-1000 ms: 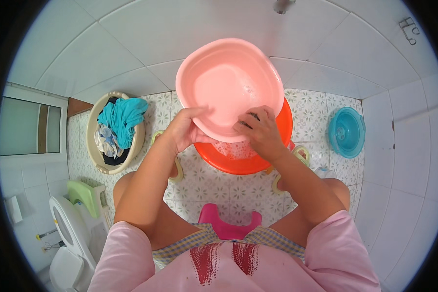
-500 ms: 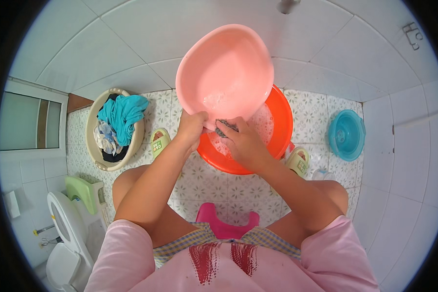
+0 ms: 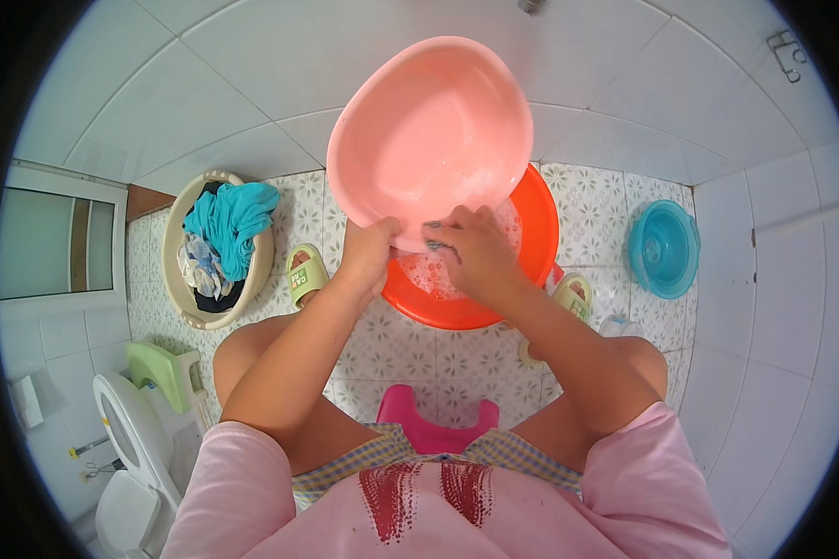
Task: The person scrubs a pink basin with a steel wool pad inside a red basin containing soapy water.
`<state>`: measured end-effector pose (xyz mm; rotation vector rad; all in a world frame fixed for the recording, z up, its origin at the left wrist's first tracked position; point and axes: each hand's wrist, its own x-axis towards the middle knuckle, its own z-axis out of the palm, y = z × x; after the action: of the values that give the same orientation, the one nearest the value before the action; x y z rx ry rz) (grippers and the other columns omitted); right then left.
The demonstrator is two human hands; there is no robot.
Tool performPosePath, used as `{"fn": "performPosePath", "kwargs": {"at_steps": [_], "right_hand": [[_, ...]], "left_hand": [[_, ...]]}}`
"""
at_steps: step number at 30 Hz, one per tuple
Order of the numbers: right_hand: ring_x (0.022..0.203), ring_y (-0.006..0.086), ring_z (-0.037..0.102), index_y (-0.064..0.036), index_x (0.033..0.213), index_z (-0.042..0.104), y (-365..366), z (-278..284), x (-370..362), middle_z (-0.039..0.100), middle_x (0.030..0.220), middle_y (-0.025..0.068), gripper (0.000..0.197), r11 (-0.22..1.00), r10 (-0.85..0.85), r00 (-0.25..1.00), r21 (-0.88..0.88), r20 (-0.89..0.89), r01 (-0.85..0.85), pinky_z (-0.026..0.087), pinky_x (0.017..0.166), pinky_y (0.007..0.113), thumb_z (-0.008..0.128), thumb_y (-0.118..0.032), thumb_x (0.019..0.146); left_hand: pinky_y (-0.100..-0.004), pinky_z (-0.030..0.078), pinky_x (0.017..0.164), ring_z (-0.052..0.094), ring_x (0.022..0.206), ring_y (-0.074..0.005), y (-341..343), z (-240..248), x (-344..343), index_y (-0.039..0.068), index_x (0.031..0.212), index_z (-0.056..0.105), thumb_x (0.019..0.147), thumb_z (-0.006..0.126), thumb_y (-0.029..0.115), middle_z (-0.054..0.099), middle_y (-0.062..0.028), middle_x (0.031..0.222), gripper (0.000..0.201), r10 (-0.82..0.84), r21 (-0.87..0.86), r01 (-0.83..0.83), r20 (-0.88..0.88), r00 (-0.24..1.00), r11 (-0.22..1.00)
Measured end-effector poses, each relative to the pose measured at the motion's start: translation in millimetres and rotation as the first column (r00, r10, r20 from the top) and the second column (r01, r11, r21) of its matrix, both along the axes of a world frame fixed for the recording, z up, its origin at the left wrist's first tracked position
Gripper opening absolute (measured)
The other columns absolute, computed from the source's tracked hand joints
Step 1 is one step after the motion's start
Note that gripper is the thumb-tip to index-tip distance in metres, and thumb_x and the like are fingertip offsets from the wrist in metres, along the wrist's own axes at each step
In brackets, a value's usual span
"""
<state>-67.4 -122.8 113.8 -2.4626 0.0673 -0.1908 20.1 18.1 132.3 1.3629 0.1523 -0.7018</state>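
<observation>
Tilted up over the orange basin [image 3: 545, 238], a pink plastic basin [image 3: 429, 130] turns its wet inside toward me. My left hand [image 3: 368, 250] grips its near rim, thumb on the inner side. In my right hand [image 3: 480, 253] is a grey steel wool scrubber [image 3: 434, 244], mostly covered by the fingers and pressed against the inner wall close to the rim. Sudsy water [image 3: 429, 278] shows inside the orange basin below both hands.
To the left stands a cream laundry basket [image 3: 172, 256] of clothes, with a toilet [image 3: 135, 438] and green stool [image 3: 154, 368] nearer. A blue basin [image 3: 664, 250] sits at the right. Slippers [image 3: 305, 273] are on my feet; a pink stool [image 3: 429, 433] lies beneath me.
My right hand has shifted up and slightly right with the scrubber, farther onto the pink basin's inside. The pink basin has risen slightly, its near rim still in my left hand.
</observation>
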Motion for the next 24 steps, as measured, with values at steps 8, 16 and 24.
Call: {"fn": "performPosePath", "kwargs": {"at_steps": [8, 16, 24], "right_hand": [[0.088, 0.0257, 0.048, -0.0087, 0.098, 0.066, -34, 11, 12, 0.056, 0.106, 0.0037, 0.019, 0.986, -0.108, 0.924, -0.076, 0.368, 0.146, 0.045, 0.081, 0.035, 0.06, -0.008, 0.08], [0.1, 0.031, 0.048, -0.011, 0.123, 0.057, -30, -5, 6, 0.052, 0.118, 0.0098, 0.037, 0.969, -0.06, 0.998, -0.242, -0.005, 0.057, 0.042, 0.09, 0.038, 0.053, -0.011, 0.086], [0.103, 0.0337, 0.05, -0.0072, 0.114, 0.062, -22, -7, 8, 0.053, 0.121, 0.0097, 0.038, 0.985, 0.042, 0.997, 0.172, -0.066, -0.03, 0.042, 0.095, 0.039, 0.065, -0.011, 0.076]], "left_hand": [[-0.0392, 0.054, 0.074, 0.06, 0.096, -0.0255, 2, 4, 8, 0.0, 0.125, 0.038, 0.079, 0.049, 0.0, 0.053, -0.0133, 0.113, 0.047, 0.032, -0.015, -0.033, -0.041, 0.999, 0.999], [-0.0404, 0.054, 0.077, 0.059, 0.098, -0.0266, -1, 6, -1, 0.002, 0.128, 0.036, 0.076, 0.049, 0.0, 0.052, -0.0133, 0.115, 0.053, -0.041, 0.046, 0.04, 0.018, 0.999, 0.998], [-0.0307, 0.051, 0.066, 0.06, 0.09, -0.0196, -2, -2, -5, 0.0, 0.123, 0.043, 0.077, 0.048, -0.006, 0.057, -0.0111, 0.107, 0.047, -0.016, 0.001, 0.016, 0.009, 1.0, 1.0]]}}
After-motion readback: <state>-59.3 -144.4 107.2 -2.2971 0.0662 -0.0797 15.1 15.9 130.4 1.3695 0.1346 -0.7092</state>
